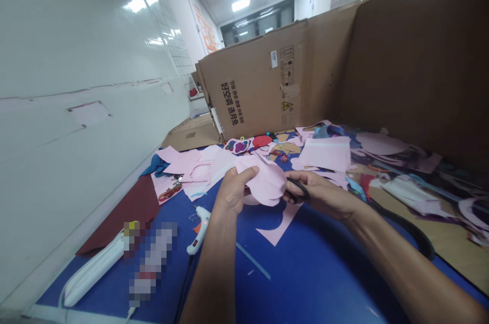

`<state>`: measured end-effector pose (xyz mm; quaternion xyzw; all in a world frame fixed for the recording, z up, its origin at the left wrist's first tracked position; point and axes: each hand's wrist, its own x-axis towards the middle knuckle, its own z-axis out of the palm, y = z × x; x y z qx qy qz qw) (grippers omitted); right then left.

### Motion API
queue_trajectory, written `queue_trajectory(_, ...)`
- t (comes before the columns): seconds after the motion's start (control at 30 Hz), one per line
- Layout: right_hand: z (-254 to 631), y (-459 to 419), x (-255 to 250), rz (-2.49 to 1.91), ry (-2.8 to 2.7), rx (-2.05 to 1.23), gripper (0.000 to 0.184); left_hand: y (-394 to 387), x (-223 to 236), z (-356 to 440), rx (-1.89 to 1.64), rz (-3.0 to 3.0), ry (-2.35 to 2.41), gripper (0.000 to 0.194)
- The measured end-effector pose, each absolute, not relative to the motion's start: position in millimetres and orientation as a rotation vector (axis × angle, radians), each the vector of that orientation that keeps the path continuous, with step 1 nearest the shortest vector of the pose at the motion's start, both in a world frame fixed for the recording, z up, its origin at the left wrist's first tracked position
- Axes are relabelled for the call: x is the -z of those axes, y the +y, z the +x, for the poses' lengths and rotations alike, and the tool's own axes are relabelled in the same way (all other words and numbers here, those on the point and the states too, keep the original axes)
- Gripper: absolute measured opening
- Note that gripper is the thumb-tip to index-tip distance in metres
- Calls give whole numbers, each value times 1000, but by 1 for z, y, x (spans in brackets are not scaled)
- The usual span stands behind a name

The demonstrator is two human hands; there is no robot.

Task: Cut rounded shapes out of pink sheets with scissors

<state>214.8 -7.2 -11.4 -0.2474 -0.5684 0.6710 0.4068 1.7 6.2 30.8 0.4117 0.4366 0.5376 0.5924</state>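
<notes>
My left hand (pixel 235 189) pinches a pink sheet cut with rounded edges (pixel 267 181), thumb on top and fingers beneath. From the right, my right hand (pixel 311 189) grips the black handles of a pair of scissors (pixel 299 190). Their blades lie mostly hidden at the pink sheet. A curved pink offcut (pixel 280 227) lies on the blue table just below the sheet. To the left of my left forearm rests a white glue gun (pixel 199 232) with a dark cord.
More pink sheets (pixel 196 163) lie at the left back, with a pink stack (pixel 324 153) at the right back. Tall cardboard (pixel 263 84) stands behind. Scraps crowd the right side. A dark red sheet (pixel 126 217) and a white elongated object (pixel 95 270) lie left. A thin blue strip (pixel 254 261) lies in front.
</notes>
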Motion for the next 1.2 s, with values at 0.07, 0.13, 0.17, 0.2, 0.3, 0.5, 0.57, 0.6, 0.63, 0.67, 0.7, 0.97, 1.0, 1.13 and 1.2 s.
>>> queue_trajectory(0.07, 215, -8, 11, -633, -1432, -1688, 47, 6, -31, 2, -1253, 957, 1018, 38)
queue_trajectory(0.13, 214, -8, 10, -641, -1430, -1683, 47, 7, -30, 2, -1254, 959, 1016, 37)
queue_trajectory(0.17, 214, -8, 10, -642, -1431, -1680, 48, 7, -30, 2, -1255, 959, 1016, 38)
queue_trajectory(0.2, 214, -8, 11, -644, -1433, -1679, 48, 7, -30, 2, -1257, 956, 1015, 38)
queue_trajectory(0.3, 214, -8, 11, -631, -1435, -1688, 47, 7, -30, 2, -1269, 948, 1010, 38)
queue_trajectory(0.5, 214, -8, 12, -613, -1456, -1712, 47, 6, -31, 1, -1266, 982, 989, 38)
queue_trajectory(0.57, 214, -7, 12, -611, -1455, -1708, 47, 7, -31, 1, -1262, 984, 989, 38)
queue_trajectory(0.6, 214, -7, 12, -610, -1454, -1706, 46, 7, -31, 1, -1261, 986, 990, 37)
queue_trajectory(0.63, 214, -7, 12, -611, -1452, -1706, 46, 7, -31, 1, -1260, 989, 992, 37)
queue_trajectory(0.67, 214, -7, 12, -611, -1452, -1708, 46, 7, -31, 1, -1259, 991, 993, 37)
queue_trajectory(0.7, 214, -7, 12, -610, -1452, -1711, 46, 7, -31, 1, -1260, 994, 993, 37)
queue_trajectory(0.97, 213, -7, 11, -635, -1451, -1699, 48, 7, -31, 0, -1267, 981, 994, 37)
queue_trajectory(1.0, 213, -7, 11, -639, -1450, -1698, 48, 7, -31, 0, -1266, 982, 989, 37)
queue_trajectory(1.13, 213, -7, 13, -638, -1441, -1698, 45, 8, -30, -1, -1269, 977, 982, 35)
queue_trajectory(1.2, 213, -7, 14, -632, -1440, -1697, 44, 9, -30, -1, -1275, 980, 991, 35)
